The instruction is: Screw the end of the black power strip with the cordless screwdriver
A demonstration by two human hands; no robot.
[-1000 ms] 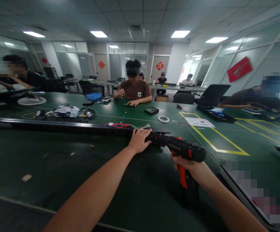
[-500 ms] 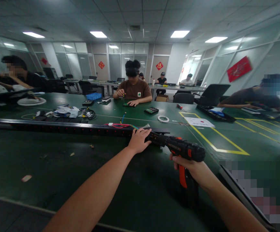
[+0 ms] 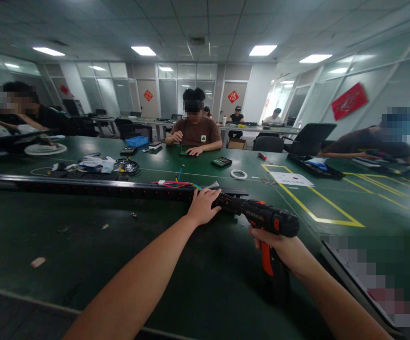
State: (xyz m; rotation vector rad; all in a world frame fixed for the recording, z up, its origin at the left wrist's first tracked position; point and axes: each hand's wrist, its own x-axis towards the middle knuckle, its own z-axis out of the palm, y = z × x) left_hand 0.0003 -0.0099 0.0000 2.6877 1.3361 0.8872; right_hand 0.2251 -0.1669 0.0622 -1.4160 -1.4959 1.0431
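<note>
A long black rail [image 3: 95, 185] lies across the table, its right end near the middle. My left hand [image 3: 204, 206] is on that end, fingers curled over the top and thumb on the near side. Red, green and blue wires [image 3: 176, 184] with a white connector run along the rail beside my fingers. In my right hand [image 3: 272, 238] is a black and orange cordless drill [image 3: 270, 217], fingers wrapped round its grip. The drill points left, its front at the rail's end by my left thumb. Where its tip meets the rail is too dark to make out.
Across the table a person [image 3: 197, 130] works on a small green board. Behind the rail lie bundled cables [image 3: 127, 166], a blue bin [image 3: 137, 141], a black tray [image 3: 221, 162], a white ring [image 3: 239, 174] and a screwdriver [image 3: 264, 158]. Paper [image 3: 292, 179] lies at right, by yellow tape.
My hands, the drill and the rail stay almost exactly in place. The view has shifted very slightly. The person opposite has moved a hand a little.
</note>
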